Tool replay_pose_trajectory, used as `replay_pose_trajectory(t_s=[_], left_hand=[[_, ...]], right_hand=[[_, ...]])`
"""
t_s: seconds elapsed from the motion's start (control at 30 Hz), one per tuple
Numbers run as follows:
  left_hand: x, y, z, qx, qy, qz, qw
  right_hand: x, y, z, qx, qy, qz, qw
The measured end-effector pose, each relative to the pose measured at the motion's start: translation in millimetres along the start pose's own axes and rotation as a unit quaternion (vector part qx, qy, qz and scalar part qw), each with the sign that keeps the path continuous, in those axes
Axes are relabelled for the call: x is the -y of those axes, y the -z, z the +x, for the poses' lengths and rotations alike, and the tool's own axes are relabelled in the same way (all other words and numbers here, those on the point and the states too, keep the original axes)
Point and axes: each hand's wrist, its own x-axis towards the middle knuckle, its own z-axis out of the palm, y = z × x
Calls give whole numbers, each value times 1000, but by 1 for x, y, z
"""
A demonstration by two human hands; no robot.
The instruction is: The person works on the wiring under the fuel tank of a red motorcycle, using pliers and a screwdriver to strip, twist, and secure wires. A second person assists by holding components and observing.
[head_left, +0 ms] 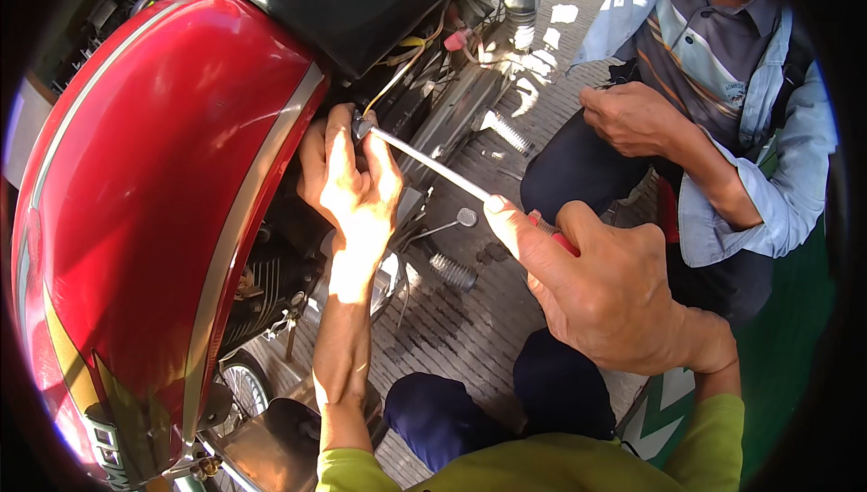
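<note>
My right hand (pixel 605 284) is wrapped round the red handle of a screwdriver (pixel 433 166), its thumb lying along the top. The long metal shaft runs up and left to a small dark metal part (pixel 360 127) under the seat edge of a motorcycle. My left hand (pixel 352 176) pinches that part between its fingers, right beside the screwdriver's tip. A yellowish wire (pixel 397 79) leads up from there. Exactly how the tip meets the part is too small to make out.
A red fuel tank (pixel 172 212) fills the left side, with a black seat (pixel 334 4) above. Footpegs (pixel 452 271) and a pedal (pixel 466 217) stick out over the ribbed floor. Another person (pixel 704 103) in a light blue shirt crouches close at the right.
</note>
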Motion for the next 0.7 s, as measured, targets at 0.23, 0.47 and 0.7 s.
replay_pose_trajectory(t_s=[0.23, 0.47, 0.7], left_hand=[[10, -6, -5, 10, 4, 25, 1000], [6, -5, -6, 3, 15, 7, 1000], [-14, 1, 6, 7, 15, 21, 1000]], right_hand=[[-1, -10, 3, 62, -44, 22, 997], [-2, 0, 2, 76, -50, 73, 993], [-6, 23, -1, 55, -9, 35, 998]])
